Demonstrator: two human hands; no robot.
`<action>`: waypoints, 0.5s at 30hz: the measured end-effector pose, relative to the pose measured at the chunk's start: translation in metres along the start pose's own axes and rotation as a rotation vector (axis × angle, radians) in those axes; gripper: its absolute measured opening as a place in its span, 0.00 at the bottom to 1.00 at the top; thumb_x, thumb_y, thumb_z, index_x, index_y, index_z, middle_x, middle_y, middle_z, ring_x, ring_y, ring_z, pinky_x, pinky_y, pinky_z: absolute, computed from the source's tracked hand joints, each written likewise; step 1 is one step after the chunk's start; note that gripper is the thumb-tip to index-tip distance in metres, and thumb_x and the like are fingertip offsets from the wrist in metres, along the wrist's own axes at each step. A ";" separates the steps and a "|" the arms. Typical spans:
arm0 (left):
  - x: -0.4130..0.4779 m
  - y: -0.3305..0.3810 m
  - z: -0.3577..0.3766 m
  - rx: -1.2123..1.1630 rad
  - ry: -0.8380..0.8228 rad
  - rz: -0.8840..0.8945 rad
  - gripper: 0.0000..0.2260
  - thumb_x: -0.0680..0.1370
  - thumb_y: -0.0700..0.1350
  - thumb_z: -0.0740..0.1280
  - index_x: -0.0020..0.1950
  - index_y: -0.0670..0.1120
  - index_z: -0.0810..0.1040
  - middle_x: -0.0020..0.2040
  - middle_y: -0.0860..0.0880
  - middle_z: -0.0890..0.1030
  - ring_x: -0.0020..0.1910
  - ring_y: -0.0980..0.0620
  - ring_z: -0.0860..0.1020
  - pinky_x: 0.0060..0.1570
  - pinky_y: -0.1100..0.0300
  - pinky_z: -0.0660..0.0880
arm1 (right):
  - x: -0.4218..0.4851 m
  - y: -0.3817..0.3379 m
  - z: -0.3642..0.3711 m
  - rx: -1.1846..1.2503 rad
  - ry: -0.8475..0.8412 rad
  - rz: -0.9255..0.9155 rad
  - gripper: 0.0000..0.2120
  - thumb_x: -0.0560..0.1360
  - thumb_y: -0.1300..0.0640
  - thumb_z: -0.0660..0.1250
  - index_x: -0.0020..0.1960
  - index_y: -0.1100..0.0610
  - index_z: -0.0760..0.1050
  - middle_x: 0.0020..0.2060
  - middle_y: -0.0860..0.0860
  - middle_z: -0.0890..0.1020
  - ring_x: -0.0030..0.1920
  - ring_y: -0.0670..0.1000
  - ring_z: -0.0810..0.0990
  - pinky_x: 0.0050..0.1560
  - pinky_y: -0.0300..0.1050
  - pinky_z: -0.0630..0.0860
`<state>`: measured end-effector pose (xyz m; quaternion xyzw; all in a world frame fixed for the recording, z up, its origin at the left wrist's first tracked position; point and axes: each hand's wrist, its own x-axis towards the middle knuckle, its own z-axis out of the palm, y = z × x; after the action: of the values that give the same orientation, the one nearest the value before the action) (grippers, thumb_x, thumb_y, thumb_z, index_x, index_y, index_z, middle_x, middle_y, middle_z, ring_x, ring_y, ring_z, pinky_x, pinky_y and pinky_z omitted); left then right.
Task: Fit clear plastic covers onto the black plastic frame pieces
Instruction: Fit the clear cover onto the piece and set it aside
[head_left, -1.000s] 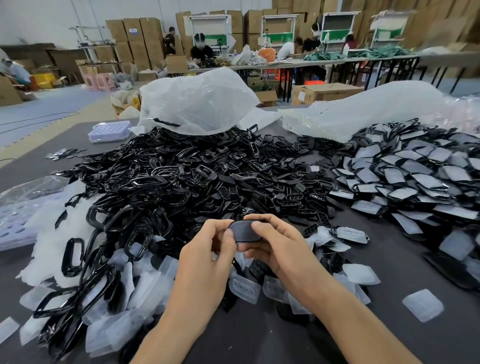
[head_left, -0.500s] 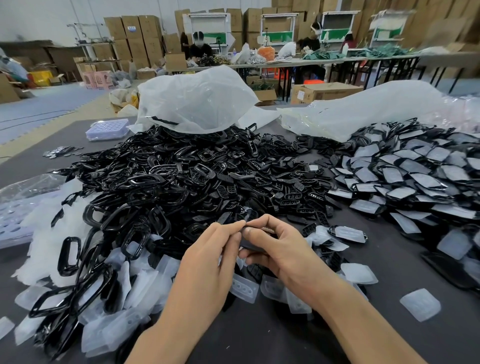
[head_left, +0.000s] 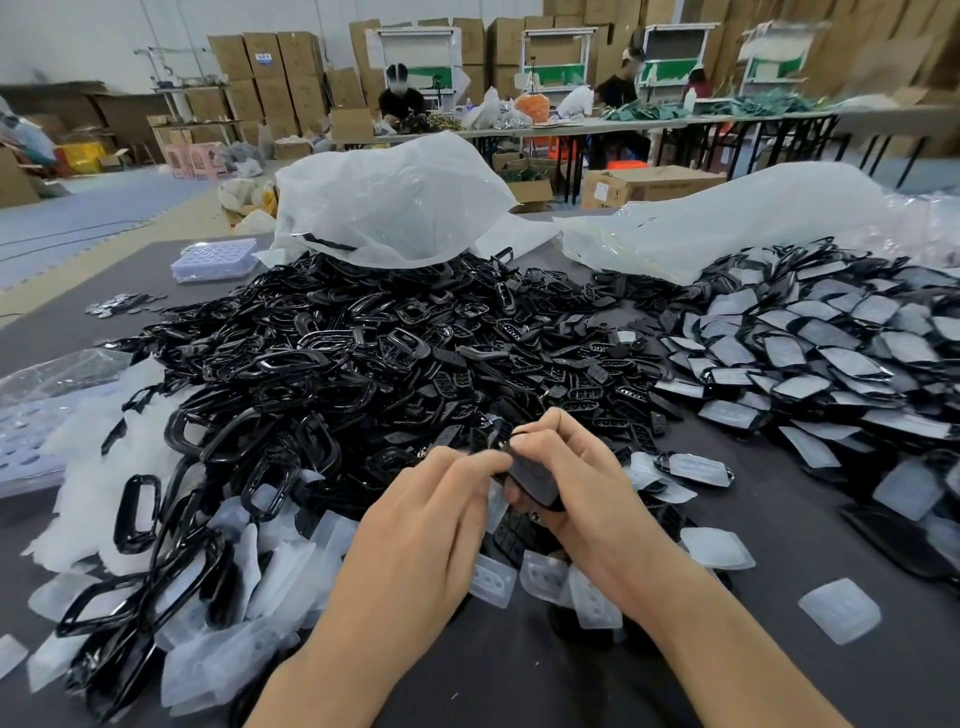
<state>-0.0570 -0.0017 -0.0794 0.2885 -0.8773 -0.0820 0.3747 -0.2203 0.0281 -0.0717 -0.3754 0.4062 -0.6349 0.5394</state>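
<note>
Both hands meet low in the middle over the dark table (head_left: 779, 670). My right hand (head_left: 576, 493) grips a small black frame piece (head_left: 535, 480), tilted on edge, thumb and curled fingers round it. My left hand (head_left: 431, 519) pinches the piece's near-left edge with its fingertips; whether a clear cover sits on it I cannot tell. A big heap of black frame pieces (head_left: 363, 364) lies behind the hands. Loose clear covers (head_left: 244, 571) are scattered at the near left and under the hands. A pile of covered pieces (head_left: 810, 358) spreads at the right.
Two large clear plastic bags (head_left: 395, 202) lie behind the heaps. A pale plastic tray (head_left: 215, 260) sits far left, another at the left edge (head_left: 26, 436). One single clear cover (head_left: 839, 610) lies near right. People work at far tables among stacked cartons.
The black piece has been turned from flat to tilted on edge in my right hand. My left fingertips have shifted onto its near-left edge.
</note>
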 end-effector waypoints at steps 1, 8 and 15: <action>0.001 0.000 0.000 0.052 -0.031 0.022 0.13 0.83 0.46 0.56 0.66 0.54 0.71 0.48 0.59 0.73 0.40 0.57 0.73 0.41 0.64 0.71 | 0.000 0.000 -0.001 0.010 0.014 -0.014 0.14 0.78 0.62 0.68 0.35 0.51 0.74 0.34 0.50 0.78 0.34 0.47 0.77 0.38 0.38 0.78; -0.003 0.009 0.008 0.061 -0.222 0.112 0.17 0.80 0.43 0.59 0.68 0.55 0.72 0.42 0.57 0.77 0.35 0.56 0.70 0.36 0.63 0.68 | 0.000 0.002 -0.002 -0.059 0.123 -0.036 0.12 0.78 0.60 0.67 0.37 0.50 0.74 0.33 0.49 0.77 0.33 0.46 0.77 0.32 0.36 0.75; -0.005 0.011 0.007 0.035 -0.240 0.124 0.20 0.78 0.43 0.60 0.69 0.57 0.70 0.41 0.59 0.78 0.35 0.56 0.71 0.36 0.65 0.70 | 0.000 0.000 -0.003 -0.057 0.128 0.000 0.11 0.77 0.59 0.68 0.37 0.52 0.73 0.33 0.50 0.77 0.32 0.47 0.78 0.32 0.38 0.76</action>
<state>-0.0640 0.0093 -0.0834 0.2281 -0.9333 -0.0775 0.2663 -0.2227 0.0286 -0.0727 -0.3493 0.4576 -0.6459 0.5014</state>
